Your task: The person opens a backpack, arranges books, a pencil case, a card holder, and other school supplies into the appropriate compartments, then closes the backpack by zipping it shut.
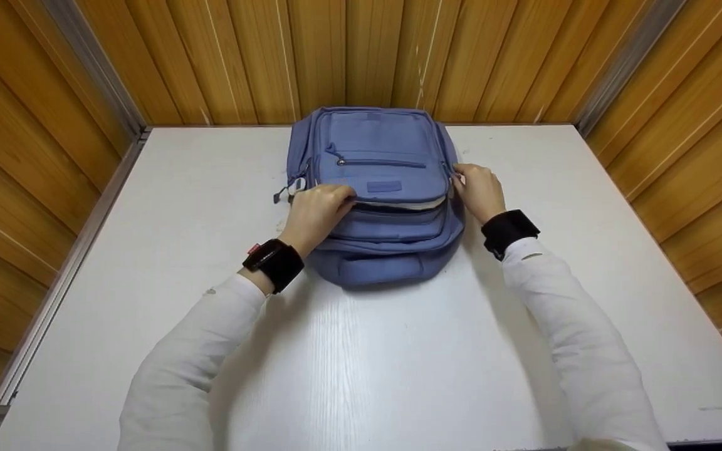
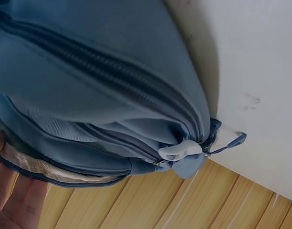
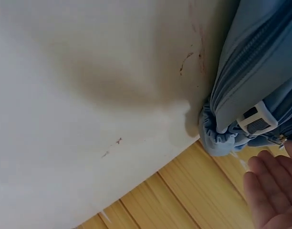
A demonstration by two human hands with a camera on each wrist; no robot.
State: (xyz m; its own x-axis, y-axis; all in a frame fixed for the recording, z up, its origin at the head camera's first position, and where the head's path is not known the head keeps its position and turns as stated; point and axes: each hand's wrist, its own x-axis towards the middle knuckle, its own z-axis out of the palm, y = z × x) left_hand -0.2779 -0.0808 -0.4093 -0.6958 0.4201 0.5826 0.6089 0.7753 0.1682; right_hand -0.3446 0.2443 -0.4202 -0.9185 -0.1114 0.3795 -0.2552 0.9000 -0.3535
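Observation:
A blue backpack point(image 1: 376, 134) lies on the white table, its front pocket facing up. The pocket's near edge gapes, and pale lining point(image 2: 60, 169) shows along the opening. My left hand point(image 1: 318, 210) pinches the pocket flap point(image 2: 93, 181) by that lifted edge. At the bag's right side my right hand point(image 1: 481, 188) pinches a small zipper pull point(image 3: 283, 139), thumb against fingers, with the other fingers loosely bent below. A white buckle point(image 3: 258, 119) sits just beside these fingertips. On the left side hang a white clip point(image 2: 182, 150) and a dark cord pull point(image 2: 232, 143).
The white table point(image 1: 361, 376) carries the bag near its back edge. Wood-patterned panels point(image 1: 261, 56) rise behind and on both sides, with metal posts at the corners. A second zipper point(image 1: 383, 163) crosses the front of the pocket.

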